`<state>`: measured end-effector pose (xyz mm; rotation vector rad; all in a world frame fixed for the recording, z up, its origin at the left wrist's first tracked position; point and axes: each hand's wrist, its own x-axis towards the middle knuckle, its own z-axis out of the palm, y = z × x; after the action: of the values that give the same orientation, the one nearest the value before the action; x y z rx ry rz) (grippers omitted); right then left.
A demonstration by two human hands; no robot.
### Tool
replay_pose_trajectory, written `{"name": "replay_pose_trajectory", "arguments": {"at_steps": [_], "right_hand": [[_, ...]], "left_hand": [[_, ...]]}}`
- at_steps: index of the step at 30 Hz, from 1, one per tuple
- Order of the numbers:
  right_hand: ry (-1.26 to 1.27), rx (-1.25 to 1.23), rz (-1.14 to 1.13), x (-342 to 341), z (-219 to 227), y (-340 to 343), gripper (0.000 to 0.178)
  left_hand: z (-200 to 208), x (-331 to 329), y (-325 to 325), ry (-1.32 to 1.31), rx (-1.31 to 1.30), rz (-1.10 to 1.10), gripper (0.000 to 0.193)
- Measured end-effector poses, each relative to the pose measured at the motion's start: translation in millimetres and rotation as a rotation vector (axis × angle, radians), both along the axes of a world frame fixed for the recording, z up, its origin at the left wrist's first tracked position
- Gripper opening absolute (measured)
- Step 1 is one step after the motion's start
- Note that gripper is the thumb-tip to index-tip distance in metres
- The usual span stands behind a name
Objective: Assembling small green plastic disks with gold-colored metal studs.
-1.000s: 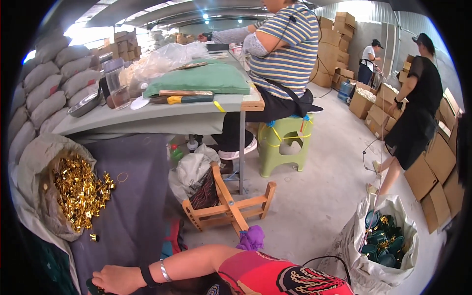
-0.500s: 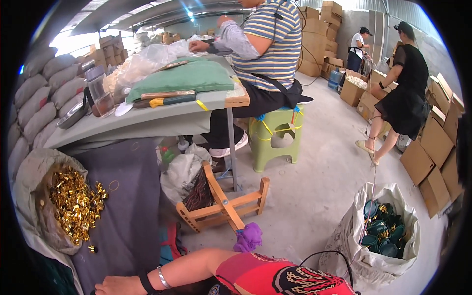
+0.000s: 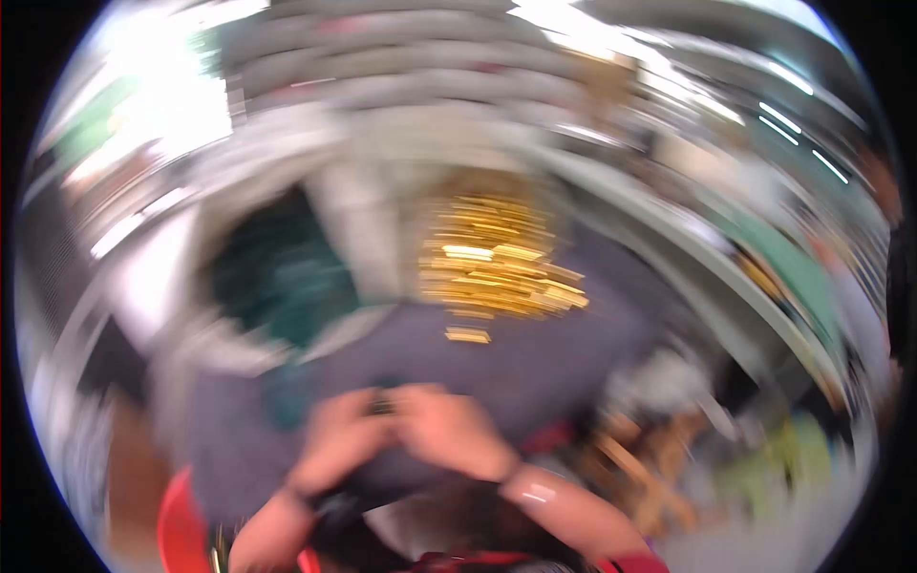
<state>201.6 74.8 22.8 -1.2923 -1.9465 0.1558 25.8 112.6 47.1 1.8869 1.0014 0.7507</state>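
My left hand [image 3: 346,441] and my right hand [image 3: 451,430] meet over a dark grey cloth [image 3: 544,368], blurred by motion. Their fingers are closed toward each other around a small dark spot, too smeared to name. Beyond them a heap of small gold-coloured pieces [image 3: 492,258] spills from a pale sack onto the cloth. To its left stands an open white sack [image 3: 368,220] of dark green pieces [image 3: 277,267]. A dark green shape [image 3: 288,393] lies just beyond my left hand.
A grey-topped table [image 3: 669,215] runs along the right, bearing a green cushion [image 3: 774,253]. Below it are a wooden folding frame [image 3: 650,473] and a light green stool [image 3: 783,463]. Something red [image 3: 180,520] is at lower left. Stacked sacks [image 3: 401,62] line the back.
The view has swung left and down, toward the cloth and the sacks. Both my hands now show together; before, only my right arm reached left along the lower edge.
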Motion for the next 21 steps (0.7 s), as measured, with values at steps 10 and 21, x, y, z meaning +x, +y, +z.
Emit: {"name": "replay_pose_trajectory", "arguments": {"at_steps": [10, 21], "right_hand": [[-0.017, 0.168, 0.075, -10, 7, 4, 0.028], [0.032, 0.201, 0.084, -6, -2, 9, 0.027]], "left_hand": [[-13, 7, 15, -0.311, -0.146, -0.076, 0.011], [-15, 9, 17, -0.291, -0.095, -0.055, 0.013]]}}
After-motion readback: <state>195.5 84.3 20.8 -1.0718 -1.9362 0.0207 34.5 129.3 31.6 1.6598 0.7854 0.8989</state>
